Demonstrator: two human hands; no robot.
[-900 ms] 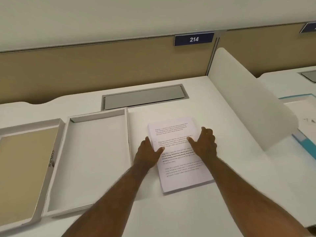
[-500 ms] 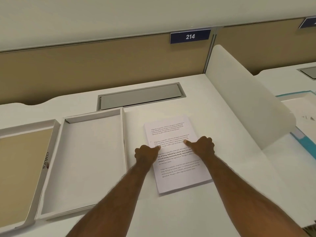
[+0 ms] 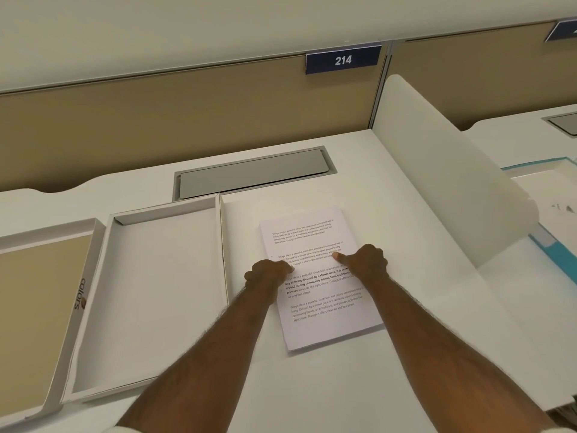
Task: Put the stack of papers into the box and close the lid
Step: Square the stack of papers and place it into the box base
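Printed text in several paragraphs covers the top sheet of the stack of papers, lying flat at frame centre right of the open white box, gripped at its side edges by left hand and right hand.

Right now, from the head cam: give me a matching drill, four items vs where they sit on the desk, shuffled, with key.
Items:
1. stack of papers
2. box
3. lid
4. grey cable hatch

Places:
A. far left, tan inside facing up
B. under both hands, right of centre
C. set into the desk behind the others
D. empty, between the lid and the papers

Pairs: 1-B, 2-D, 3-A, 4-C
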